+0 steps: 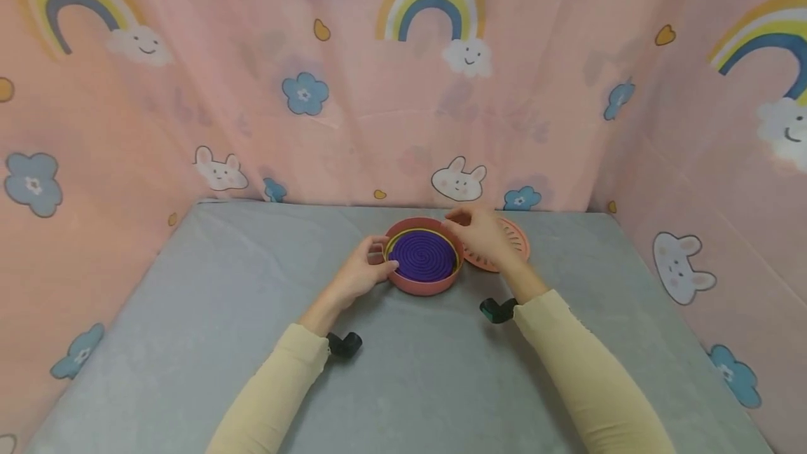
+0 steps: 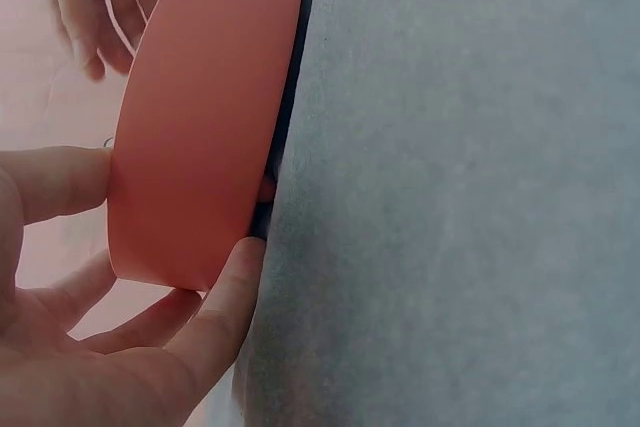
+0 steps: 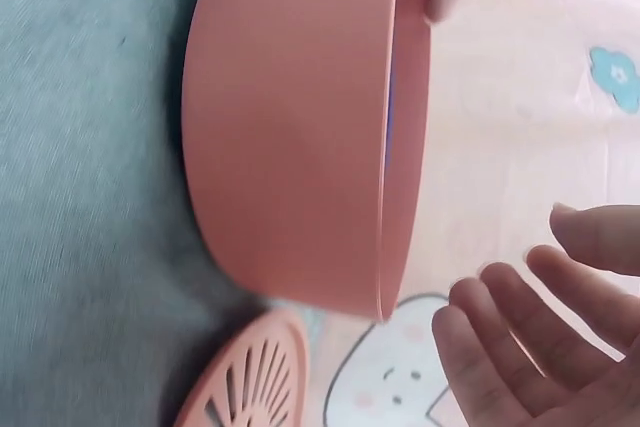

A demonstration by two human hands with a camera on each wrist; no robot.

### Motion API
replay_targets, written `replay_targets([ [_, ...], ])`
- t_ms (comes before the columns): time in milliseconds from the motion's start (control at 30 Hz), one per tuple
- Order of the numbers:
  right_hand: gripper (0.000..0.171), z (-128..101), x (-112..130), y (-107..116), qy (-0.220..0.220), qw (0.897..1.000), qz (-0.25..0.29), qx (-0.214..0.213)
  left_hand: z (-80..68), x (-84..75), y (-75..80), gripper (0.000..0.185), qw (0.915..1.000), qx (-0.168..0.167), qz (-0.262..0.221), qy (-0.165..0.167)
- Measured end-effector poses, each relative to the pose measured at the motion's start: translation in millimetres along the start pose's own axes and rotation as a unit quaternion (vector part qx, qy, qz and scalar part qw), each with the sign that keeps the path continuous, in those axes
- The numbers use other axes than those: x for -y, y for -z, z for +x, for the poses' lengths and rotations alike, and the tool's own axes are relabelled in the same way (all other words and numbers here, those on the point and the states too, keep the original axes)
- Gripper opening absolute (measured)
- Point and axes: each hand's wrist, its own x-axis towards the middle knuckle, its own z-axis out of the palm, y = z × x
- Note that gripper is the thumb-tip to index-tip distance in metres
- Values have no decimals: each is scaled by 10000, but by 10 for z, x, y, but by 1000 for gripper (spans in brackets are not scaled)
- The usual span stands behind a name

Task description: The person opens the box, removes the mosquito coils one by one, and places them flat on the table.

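A: Why is the left hand [image 1: 356, 275] at the near side of the round tin [image 1: 424, 284]?
B: It grips the wall, steadying the tin on the table [image 1: 252, 342].
A: And beyond?
B: The right hand [image 1: 482, 233] hovers open over the far rim; the slotted lid [image 1: 513, 244] lies just behind.

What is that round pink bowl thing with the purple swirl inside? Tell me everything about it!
The pink round holder is a low, smooth-walled dish that looks like plastic, sitting flat on the grey cloth-covered table. Inside lies a purple spiral coil, ringed by a thin yellow band. The left hand grips its near-left wall. The right hand hovers at its far-right rim, fingers spread. Its slotted pink lid lies just behind, to the right.
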Motion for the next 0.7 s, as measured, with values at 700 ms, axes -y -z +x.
replay_targets([
  [700, 43, 287, 26, -511, 53, 9913, -1079, 756, 1, -1, -5, 55, 10000, 5, 38, 13],
])
